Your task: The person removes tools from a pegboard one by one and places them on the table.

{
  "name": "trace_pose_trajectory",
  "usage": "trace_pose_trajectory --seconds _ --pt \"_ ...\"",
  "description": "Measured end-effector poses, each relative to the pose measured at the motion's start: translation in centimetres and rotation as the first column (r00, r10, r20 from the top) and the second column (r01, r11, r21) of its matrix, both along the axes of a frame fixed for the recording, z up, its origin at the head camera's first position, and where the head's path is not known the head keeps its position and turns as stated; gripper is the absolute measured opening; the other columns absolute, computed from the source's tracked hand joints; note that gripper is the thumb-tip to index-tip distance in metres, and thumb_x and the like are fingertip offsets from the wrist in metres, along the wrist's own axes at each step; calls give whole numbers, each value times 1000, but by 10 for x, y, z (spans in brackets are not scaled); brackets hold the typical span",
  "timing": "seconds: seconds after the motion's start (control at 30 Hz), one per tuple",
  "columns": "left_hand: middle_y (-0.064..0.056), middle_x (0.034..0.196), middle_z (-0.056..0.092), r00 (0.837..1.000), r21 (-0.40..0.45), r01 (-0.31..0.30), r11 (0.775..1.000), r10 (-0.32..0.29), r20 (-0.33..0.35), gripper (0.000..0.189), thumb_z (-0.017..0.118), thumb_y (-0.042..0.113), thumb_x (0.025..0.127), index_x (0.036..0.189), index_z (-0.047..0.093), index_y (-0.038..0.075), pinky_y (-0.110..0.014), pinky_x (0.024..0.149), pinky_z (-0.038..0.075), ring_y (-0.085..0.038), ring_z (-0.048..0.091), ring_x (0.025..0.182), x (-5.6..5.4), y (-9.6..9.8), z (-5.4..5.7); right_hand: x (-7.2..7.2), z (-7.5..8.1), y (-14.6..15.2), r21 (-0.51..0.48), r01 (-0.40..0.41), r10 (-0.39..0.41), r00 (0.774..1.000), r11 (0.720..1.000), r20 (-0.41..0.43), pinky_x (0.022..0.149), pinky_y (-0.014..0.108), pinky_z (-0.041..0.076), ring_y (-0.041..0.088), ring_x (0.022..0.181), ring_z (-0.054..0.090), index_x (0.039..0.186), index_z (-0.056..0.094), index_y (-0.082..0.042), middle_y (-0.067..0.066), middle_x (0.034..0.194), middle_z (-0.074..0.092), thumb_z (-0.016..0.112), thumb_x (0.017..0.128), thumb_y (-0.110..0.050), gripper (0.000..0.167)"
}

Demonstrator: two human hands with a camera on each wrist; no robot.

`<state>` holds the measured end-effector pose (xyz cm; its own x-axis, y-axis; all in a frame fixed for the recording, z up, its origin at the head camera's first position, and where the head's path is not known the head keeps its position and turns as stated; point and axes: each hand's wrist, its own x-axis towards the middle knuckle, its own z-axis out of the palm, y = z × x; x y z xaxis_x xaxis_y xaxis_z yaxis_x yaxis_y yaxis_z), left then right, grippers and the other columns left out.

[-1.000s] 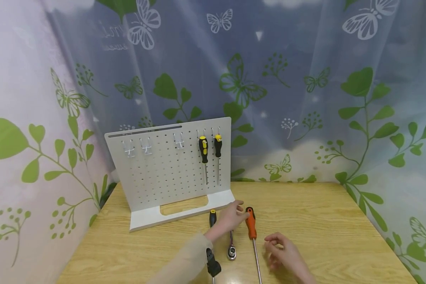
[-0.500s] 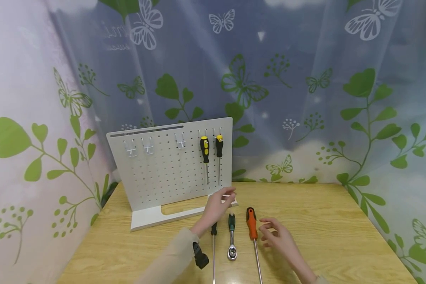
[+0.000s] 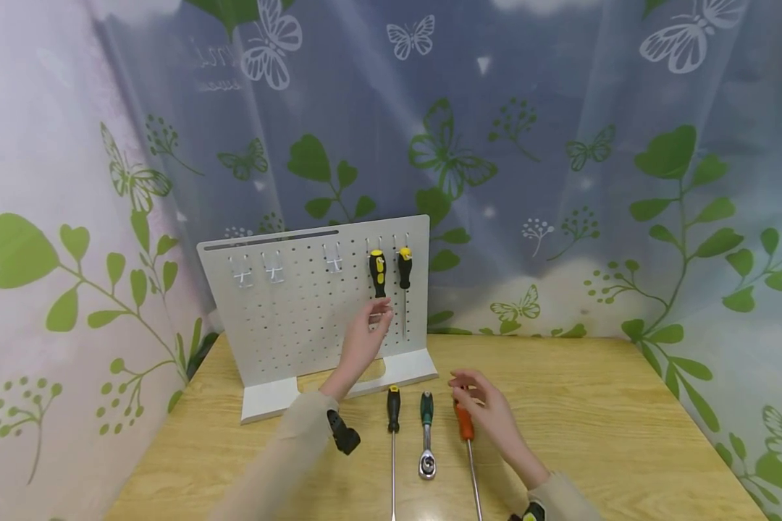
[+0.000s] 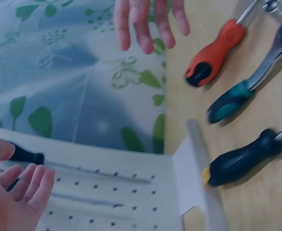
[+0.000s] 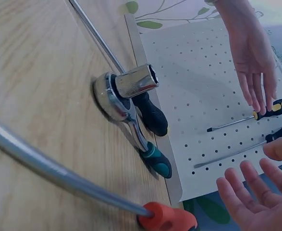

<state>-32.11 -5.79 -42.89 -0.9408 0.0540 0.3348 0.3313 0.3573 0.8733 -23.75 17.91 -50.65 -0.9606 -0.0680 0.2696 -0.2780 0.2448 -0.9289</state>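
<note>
My left hand [image 3: 363, 334] is raised before the white pegboard [image 3: 287, 311], fingers extended and holding nothing. Its fingertips are close to the lower handle of a hanging black-and-yellow screwdriver [image 3: 377, 271]; I cannot tell whether they touch. A second screwdriver [image 3: 405, 268] hangs to its right. Above an orange screwdriver [image 3: 465, 425] on the table hovers my right hand [image 3: 489, 414], which hides part of the handle. The right wrist view shows its fingers [image 5: 256, 185] spread, with nothing in them. A ratchet wrench [image 3: 426, 412] and a black screwdriver [image 3: 394, 412] lie alongside.
Three clear double hooks, among them the left one [image 3: 242, 273], are fixed along the board's upper part. The board's white foot [image 3: 270, 401] stands on the wooden table [image 3: 580, 405]. A patterned curtain [image 3: 528, 217] encloses the back and sides.
My left hand has moved up and left, from near the ratchet wrench to the pegboard. Leftward and upward too, my right hand has come over the orange screwdriver's handle. The tools stay in place.
</note>
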Motion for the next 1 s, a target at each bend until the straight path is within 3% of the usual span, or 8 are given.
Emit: trace_pose_trajectory --seconds 0.13,0.33,0.5,0.8,1.0 --pt "-16 129 63 997 37 -68 997 69 -33 35 58 18 105 136 55 3 -42 98 57 -32 62 118 -11 -10 9 -12 0 -10 11 -6 6 1000 1000 -26 78 26 60 33 98 69 128 62 2 23 117 68 64 99 -6 30" --pt "-19 130 62 993 60 -100 993 103 -62 36 58 14 103 136 54 -1 -43 104 53 -34 60 120 -26 -21 12 -28 4 -25 42 -4 5 1000 999 -27 82 26 56 40 107 66 131 60 3 22 120 68 62 100 -5 32" --pt "-18 133 61 994 57 -100 993 103 -42 38 59 17 103 138 54 0 -42 105 52 -33 59 122 -34 -27 17 -40 11 -31 60 -34 34 999 998 -10 91 28 55 33 113 64 133 60 -3 15 124 68 61 102 -13 33" --pt "-19 135 60 999 71 -52 996 52 2 40 59 20 104 139 53 0 -40 109 49 -32 58 125 -45 -26 25 -68 14 -39 35 -40 42 998 999 -37 89 31 56 33 112 64 134 61 -5 15 124 68 62 102 -13 33" --pt "-21 133 61 998 103 -58 993 54 45 42 63 18 101 137 54 -3 -40 106 51 -33 60 123 -51 -19 26 -82 19 -53 33 -63 65 996 997 -55 96 48 56 37 115 63 135 58 -2 18 127 66 61 103 -14 35"
